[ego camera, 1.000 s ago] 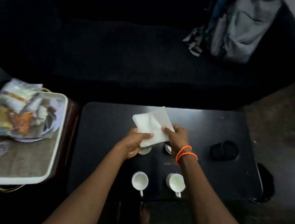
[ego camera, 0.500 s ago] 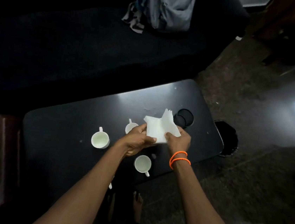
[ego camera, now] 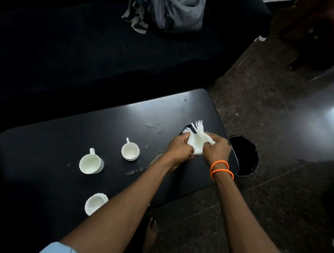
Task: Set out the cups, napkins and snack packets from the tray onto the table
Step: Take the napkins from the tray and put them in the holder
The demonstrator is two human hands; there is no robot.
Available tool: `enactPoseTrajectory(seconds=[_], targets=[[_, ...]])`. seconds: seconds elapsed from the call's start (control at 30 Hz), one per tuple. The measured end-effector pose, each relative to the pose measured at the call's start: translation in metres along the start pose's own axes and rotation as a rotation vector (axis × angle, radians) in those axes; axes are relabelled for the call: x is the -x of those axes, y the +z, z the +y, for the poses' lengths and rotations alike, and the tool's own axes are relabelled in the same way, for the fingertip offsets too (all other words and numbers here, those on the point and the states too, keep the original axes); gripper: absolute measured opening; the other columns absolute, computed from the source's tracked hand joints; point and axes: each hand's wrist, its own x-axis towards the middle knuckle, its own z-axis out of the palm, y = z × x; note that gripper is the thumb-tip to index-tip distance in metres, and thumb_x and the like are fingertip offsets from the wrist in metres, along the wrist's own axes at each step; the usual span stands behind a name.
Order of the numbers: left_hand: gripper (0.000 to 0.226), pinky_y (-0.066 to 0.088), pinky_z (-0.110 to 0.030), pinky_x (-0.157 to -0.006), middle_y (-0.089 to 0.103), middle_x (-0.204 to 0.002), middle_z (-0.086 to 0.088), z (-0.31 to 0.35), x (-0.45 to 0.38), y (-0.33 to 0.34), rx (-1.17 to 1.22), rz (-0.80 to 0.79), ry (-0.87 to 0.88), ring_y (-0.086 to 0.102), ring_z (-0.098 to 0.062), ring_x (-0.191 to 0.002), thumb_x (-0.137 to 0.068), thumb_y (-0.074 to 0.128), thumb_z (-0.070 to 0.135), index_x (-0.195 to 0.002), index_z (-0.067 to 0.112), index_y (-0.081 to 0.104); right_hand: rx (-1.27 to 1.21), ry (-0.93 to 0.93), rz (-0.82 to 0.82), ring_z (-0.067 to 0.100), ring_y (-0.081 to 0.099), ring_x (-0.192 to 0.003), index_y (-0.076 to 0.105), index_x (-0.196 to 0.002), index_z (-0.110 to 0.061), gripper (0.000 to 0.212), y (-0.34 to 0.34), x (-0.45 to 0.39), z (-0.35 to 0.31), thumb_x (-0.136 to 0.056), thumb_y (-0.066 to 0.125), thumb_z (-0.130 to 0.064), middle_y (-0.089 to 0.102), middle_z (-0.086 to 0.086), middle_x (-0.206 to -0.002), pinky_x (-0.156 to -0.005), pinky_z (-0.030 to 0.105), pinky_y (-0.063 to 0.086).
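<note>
napkins (ego camera: 196, 143) now nearer table (ego camera: 53, 165) end

The near cup (ego camera: 95, 203) is partly covered by the left forearm. The napkin (ego camera: 197, 139) is blurred, its lower part hidden between the hands. The backpack (ego camera: 175, 4) is cut off by the top edge.
</note>
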Motion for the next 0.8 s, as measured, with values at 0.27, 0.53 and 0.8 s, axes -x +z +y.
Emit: enactPoseTrajectory(seconds=[0.27, 0.53, 0.8], targets=[[0.037, 0.062, -0.052, -0.092, 0.071, -0.120, -0.026, 0.005, -0.028, 0.015, 0.136, 0.087, -0.121, 0.069, -0.039, -0.116, -0.068, 0.058, -0.001, -0.103, -0.007, 0.070, 0.343, -0.013, -0.169, 0.041, 0.068, -0.107, 0.078, -0.106, -0.010, 0.032, 0.006, -0.058, -0.010, -0.078, 0.062, -0.006, 0.073, 0.024, -0.109, -0.093, 0.037, 0.053], [0.022, 0.065, -0.037, -0.079, 0.075, -0.108, -0.018, 0.004, -0.051, 0.019, 0.304, 0.240, -0.187, 0.075, -0.029, -0.096, -0.084, 0.062, -0.002, -0.103, -0.001, 0.074, 0.444, 0.016, -0.242, 0.039, 0.065, -0.113, 0.070, -0.120, -0.013, 0.041, 0.025, -0.081, -0.017, -0.079, 0.067, -0.015, 0.067, 0.022, -0.123, -0.095, 0.037, 0.052], [0.003, 0.062, -0.022, -0.058, 0.072, -0.093, -0.017, -0.012, -0.058, 0.021, 0.451, 0.403, -0.200, 0.072, -0.017, -0.071, -0.088, 0.070, 0.000, -0.090, -0.002, 0.069, 0.271, -0.063, -0.041, 0.039, 0.069, -0.086, 0.074, -0.089, -0.011, 0.018, 0.020, -0.066, 0.003, -0.073, 0.066, -0.009, 0.074, 0.019, -0.089, -0.068, 0.024, 0.043]])
